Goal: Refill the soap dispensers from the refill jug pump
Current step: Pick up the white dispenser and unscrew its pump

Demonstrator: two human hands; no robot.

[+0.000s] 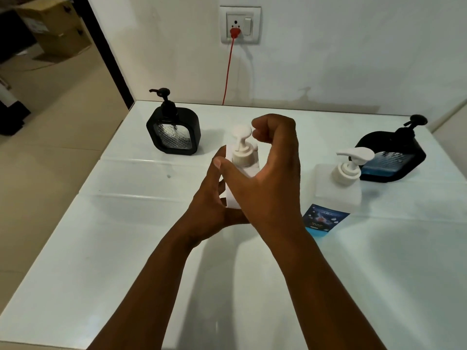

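A white soap bottle point(241, 170) is held upright near the middle of the white table point(101, 248). It is gripped around its body by the left hand point(209, 198), while the right hand point(273, 170) is curled over its pump top point(242, 132). A labelled refill jug point(333, 188) stands toward the right edge. Black dispensers are seen at the far left corner point(173, 130) and far right corner point(394, 155).

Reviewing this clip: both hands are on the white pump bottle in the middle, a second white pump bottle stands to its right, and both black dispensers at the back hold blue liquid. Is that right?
Not quite. In the head view only the right black dispenser shows blue liquid; the left black dispenser looks clear. The rest holds: the left hand and right hand are at the middle white pump bottle, the second white pump bottle to its right.
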